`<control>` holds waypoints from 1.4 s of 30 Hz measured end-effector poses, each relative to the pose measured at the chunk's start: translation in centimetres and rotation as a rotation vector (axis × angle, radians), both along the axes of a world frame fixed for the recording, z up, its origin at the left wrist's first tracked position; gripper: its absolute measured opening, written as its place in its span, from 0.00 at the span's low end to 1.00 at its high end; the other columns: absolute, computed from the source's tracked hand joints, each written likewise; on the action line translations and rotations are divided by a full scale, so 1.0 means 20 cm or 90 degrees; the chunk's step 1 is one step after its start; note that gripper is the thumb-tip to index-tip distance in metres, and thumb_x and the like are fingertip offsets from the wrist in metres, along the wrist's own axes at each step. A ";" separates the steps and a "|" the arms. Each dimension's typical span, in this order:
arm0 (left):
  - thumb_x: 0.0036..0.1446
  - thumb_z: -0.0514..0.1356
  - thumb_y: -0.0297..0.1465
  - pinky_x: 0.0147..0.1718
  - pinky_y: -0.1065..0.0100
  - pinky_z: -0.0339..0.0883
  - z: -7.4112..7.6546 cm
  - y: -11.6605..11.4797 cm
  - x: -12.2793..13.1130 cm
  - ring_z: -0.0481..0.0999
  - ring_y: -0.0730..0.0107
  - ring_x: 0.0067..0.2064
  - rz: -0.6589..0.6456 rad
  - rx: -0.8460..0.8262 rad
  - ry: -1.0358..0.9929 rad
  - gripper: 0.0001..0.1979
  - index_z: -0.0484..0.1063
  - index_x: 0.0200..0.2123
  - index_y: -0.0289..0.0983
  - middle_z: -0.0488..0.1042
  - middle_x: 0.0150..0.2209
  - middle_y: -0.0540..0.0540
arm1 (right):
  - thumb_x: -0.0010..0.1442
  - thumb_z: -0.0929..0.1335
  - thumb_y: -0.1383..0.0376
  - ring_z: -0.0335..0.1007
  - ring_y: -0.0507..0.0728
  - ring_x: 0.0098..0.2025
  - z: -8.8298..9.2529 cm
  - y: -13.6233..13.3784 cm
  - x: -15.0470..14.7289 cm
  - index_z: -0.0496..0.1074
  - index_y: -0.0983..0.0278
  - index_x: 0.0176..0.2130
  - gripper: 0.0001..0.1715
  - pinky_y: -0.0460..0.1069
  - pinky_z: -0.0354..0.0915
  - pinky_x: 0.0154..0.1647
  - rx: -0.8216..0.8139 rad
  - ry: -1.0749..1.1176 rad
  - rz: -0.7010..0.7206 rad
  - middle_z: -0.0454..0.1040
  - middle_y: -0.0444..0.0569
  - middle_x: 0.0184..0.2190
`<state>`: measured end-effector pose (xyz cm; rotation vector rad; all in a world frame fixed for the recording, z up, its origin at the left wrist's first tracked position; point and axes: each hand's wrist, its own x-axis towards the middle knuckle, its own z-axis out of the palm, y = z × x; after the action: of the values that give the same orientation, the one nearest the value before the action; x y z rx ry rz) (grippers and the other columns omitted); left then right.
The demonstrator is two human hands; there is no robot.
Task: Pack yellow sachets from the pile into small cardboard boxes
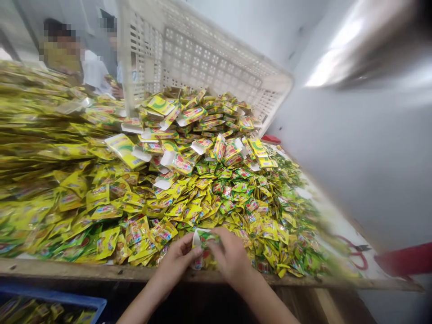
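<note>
Left hand grips a small box, right hand pinches a green packet at its mouth

Taking the two hands as the clock's centre, a blue crate [81, 298] of packets sits between 8 and 9 o'clock, below the table edge [84, 272]. A heap of yellow and green packets [189, 211] spreads over the table from 9 o'clock round to 2. At 11 o'clock, well beyond the heap, are people [94, 67], partly blurred.

The left hand [180, 254] grasps the small box [197, 264], which stands just above the table edge, its white inside showing. At 12 o'clock, a tilted white basket [209, 51] spills more boxes [180, 164] onto the packets. The right hand [229, 254] grasps the green packet [206, 237] against the held box; how far in it sits, I cannot tell. Red-handled scissors [362, 248] lie at 3 o'clock.
</note>
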<state>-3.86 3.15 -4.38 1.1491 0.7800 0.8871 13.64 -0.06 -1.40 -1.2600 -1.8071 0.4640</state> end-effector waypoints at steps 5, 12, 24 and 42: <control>0.59 0.60 0.37 0.43 0.67 0.65 0.04 -0.04 0.02 0.73 0.60 0.45 0.056 -0.028 0.045 0.17 0.74 0.51 0.39 0.78 0.44 0.46 | 0.63 0.66 0.58 0.65 0.50 0.22 -0.02 0.05 -0.02 0.71 0.62 0.40 0.11 0.44 0.62 0.23 -0.216 0.177 -0.016 0.72 0.41 0.26; 0.58 0.60 0.35 0.42 0.68 0.65 0.07 -0.08 0.05 0.72 0.61 0.43 0.071 -0.036 0.041 0.18 0.73 0.51 0.41 0.78 0.40 0.48 | 0.62 0.67 0.65 0.72 0.57 0.42 -0.03 0.05 -0.01 0.72 0.61 0.47 0.12 0.49 0.66 0.45 -0.004 0.024 0.024 0.76 0.49 0.39; 0.55 0.64 0.36 0.44 0.67 0.67 0.04 -0.06 0.05 0.75 0.60 0.45 0.049 -0.019 0.010 0.20 0.74 0.52 0.42 0.78 0.47 0.47 | 0.59 0.68 0.71 0.68 0.54 0.36 0.19 0.10 0.06 0.73 0.59 0.44 0.13 0.46 0.61 0.36 -0.061 -0.383 0.143 0.70 0.44 0.35; 0.54 0.65 0.35 0.50 0.61 0.63 -0.02 -0.04 0.06 0.73 0.55 0.49 -0.014 0.069 -0.001 0.16 0.77 0.47 0.40 0.78 0.45 0.44 | 0.53 0.73 0.73 0.71 0.54 0.39 0.32 0.20 0.09 0.71 0.62 0.40 0.15 0.45 0.63 0.41 -0.134 -0.296 0.265 0.73 0.43 0.36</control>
<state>-2.68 2.40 -4.85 1.2495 0.7234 0.9210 15.54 4.01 5.06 -1.1952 -2.4909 0.6419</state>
